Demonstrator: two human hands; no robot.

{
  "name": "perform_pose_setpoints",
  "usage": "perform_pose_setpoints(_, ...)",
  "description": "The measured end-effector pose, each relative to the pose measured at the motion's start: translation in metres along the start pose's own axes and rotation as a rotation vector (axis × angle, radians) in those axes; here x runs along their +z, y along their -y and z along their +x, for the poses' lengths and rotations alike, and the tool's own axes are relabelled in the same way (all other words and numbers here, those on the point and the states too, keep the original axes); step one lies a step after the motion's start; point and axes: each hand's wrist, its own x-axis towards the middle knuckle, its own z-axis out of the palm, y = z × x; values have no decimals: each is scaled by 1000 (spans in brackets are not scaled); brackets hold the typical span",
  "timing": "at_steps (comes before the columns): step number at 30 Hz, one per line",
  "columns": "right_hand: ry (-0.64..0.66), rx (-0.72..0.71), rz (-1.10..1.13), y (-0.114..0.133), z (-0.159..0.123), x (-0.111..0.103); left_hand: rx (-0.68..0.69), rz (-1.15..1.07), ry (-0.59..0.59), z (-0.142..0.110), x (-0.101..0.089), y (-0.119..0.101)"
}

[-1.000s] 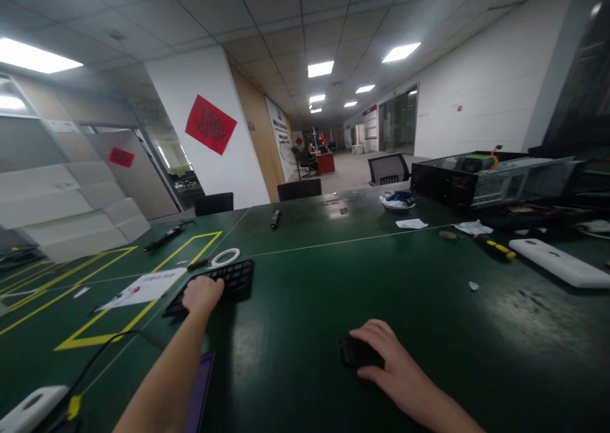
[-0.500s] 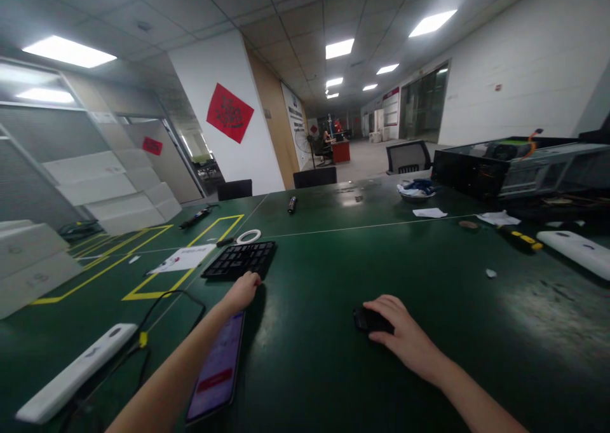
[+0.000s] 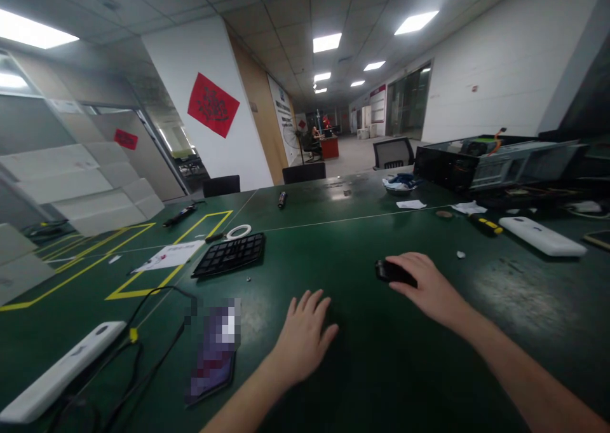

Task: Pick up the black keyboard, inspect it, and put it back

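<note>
My right hand (image 3: 431, 293) grips a small black block-like object (image 3: 385, 270) from the side, thumb in front and fingers over its top; its exact kind is unclear. Over the green table (image 3: 343, 229), my left hand (image 3: 307, 334) has its fingers spread and holds nothing. A phone (image 3: 214, 350) with a blurred screen lies left of it. Farther back is a black tray-like panel with a grid of cells (image 3: 231, 255), and a tiny light bit (image 3: 248, 279) rests close to its near edge.
A white ring (image 3: 238, 232) lies behind the gridded panel. White elongated devices (image 3: 61, 372) and black cables are at left. A yellow-black tool (image 3: 486, 224), another white device (image 3: 543, 236) and an open computer case (image 3: 481, 163) are at right. White boxes (image 3: 105, 188) stack far left.
My left hand has left the gridded panel's near corner, moved right and nearer, and its fingers have spread. My right hand has moved the black object farther away and rightward. The view has shifted.
</note>
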Motion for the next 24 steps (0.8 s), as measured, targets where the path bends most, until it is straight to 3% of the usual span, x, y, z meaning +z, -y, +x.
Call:
perform_pose_setpoints(2, -81, 50, -167, -38, -8, -24, 31, -38, 60, -7, 12, -13)
perform_pose_setpoints(5, -185, 193, -383, -102, -28, -47, 44, -63, 99, -10, 21, -14)
perform_pose_setpoints(9, -128, 346, -490, -152, -52, -52, 37, -66, 100, -8, 21, -12)
perform_pose_setpoints(13, -135, 389, -581, -152, -61, -45, 41, -57, 94, -8, 22, -12)
perform_pose_setpoints(17, -377, 417, -691, -135, -66, -44, 41, -49, 95, -9, 23, -12)
perform_pose_setpoints(19, -423, 445, -668, -131, -69, -45, 36, -51, 96, -9, 22, -13)
perform_pose_setpoints(24, -274, 519, -557, -150, -71, -43, 37, -78, 96, -10, 18, -15)
